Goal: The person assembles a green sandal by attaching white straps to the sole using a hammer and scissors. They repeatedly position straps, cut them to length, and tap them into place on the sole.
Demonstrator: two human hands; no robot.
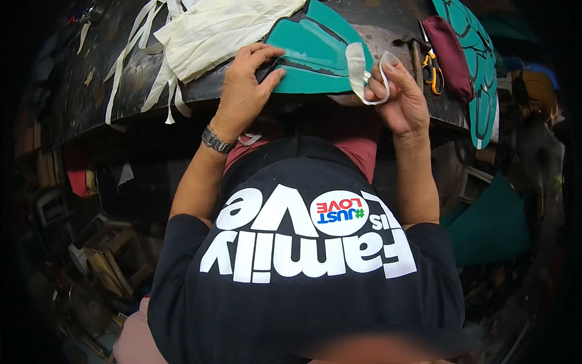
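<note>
Dark table [79, 109] stretches before the seated person, and near its front edge lies a green sheet [321, 57] with black outlines. Just to the left of this sheet I see a cream cloth [212, 36], and farther left of it some pale bands [160, 88] hang over the table's edge. To the right of the sheet are a hammer [417, 60], orange-handled scissors [433, 73], a maroon pouch [448, 57] and more green pieces [482, 79].

Left hand [248, 76] is at the sheet's left side, thumb and fingers spread, their tips at its edge. Right hand [400, 91], by the sheet's right edge, pinches a white strip [356, 67] between thumb and fingers; the strip hangs in a loop.

I judge the strip light and soft, easy to twist, so it is best held close to its end. The sheet seems thin but firmer; its glossy middle may be slippery, so its border is the better place for fingers.
</note>
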